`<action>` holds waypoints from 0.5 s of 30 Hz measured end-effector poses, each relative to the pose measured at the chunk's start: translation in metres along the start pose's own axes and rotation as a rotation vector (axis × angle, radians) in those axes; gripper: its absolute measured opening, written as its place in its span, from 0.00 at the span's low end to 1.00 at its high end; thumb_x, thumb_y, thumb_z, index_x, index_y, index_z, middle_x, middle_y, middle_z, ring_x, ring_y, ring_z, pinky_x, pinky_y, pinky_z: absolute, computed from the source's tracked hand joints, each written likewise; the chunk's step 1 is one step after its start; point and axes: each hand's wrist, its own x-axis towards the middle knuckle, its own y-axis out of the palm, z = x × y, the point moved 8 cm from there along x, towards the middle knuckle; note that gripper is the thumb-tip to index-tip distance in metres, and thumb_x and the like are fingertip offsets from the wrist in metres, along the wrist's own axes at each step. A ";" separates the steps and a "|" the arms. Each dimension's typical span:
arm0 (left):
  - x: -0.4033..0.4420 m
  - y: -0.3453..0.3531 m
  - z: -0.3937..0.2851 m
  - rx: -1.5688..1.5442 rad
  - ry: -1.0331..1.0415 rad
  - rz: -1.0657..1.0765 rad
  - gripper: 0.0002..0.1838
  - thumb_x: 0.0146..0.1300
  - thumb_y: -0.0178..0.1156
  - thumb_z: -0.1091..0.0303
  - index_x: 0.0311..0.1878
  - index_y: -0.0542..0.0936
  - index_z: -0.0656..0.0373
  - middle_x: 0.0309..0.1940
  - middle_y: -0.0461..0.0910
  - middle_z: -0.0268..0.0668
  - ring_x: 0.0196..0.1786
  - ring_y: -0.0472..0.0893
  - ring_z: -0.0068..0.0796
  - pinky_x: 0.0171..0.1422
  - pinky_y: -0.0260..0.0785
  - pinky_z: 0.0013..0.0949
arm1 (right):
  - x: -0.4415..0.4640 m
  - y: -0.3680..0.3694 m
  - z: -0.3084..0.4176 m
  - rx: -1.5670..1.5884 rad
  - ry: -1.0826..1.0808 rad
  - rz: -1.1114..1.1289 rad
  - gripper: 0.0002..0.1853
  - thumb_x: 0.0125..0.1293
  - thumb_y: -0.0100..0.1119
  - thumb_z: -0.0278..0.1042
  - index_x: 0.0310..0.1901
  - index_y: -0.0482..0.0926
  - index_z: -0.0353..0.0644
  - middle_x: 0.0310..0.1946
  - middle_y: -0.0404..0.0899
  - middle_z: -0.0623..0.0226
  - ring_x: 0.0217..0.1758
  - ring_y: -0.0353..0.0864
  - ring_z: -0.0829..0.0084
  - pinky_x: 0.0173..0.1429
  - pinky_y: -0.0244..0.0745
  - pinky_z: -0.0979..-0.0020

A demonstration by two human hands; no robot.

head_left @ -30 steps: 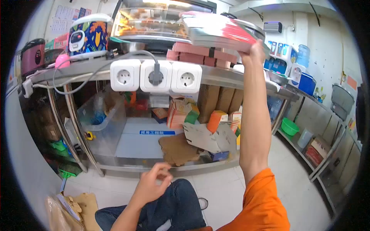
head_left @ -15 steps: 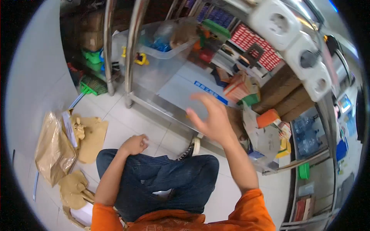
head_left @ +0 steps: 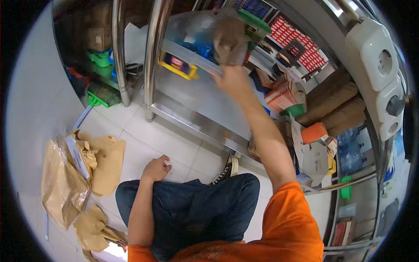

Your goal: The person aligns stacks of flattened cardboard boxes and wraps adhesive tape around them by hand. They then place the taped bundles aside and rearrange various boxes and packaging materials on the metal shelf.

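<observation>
My right hand (head_left: 233, 81) reaches forward to the near rim of a clear plastic storage bin (head_left: 174, 47) on the low metal shelf. The thumb lies outside the rim; the other fingers are blurred and partly hidden beyond it. Blue items and a brown wrapped bundle (head_left: 229, 37) are in the bin, the bundle right beside this hand. A yellow latch (head_left: 192, 72) shows on its front side. My left hand (head_left: 156, 169) rests by my left knee, empty, with loosely curled fingers and a gap between them.
Metal posts (head_left: 156, 52) stand left of the bin. Orange-white cartons (head_left: 283, 97) and brown rolls (head_left: 334, 102) lie at right, below a power strip (head_left: 382, 65). Brown paper (head_left: 109, 163) and a plastic-wrapped packet (head_left: 61, 187) are on the floor at left. A broom (head_left: 98, 100) leans behind.
My right hand has moved forward and up from above the shelf to the bin's rim. My left hand stays by my knee. The whole view has shifted slightly.
</observation>
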 end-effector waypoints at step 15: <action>-0.038 -0.131 -0.233 0.019 0.797 -0.864 0.27 0.58 0.63 0.65 0.61 0.71 0.58 0.63 0.68 0.48 0.68 0.65 0.59 0.73 0.57 0.50 | -0.142 -0.083 -0.096 0.290 -0.224 -0.025 0.12 0.52 0.68 0.32 0.26 0.73 0.36 0.26 0.73 0.57 0.36 0.72 0.52 0.42 0.67 0.59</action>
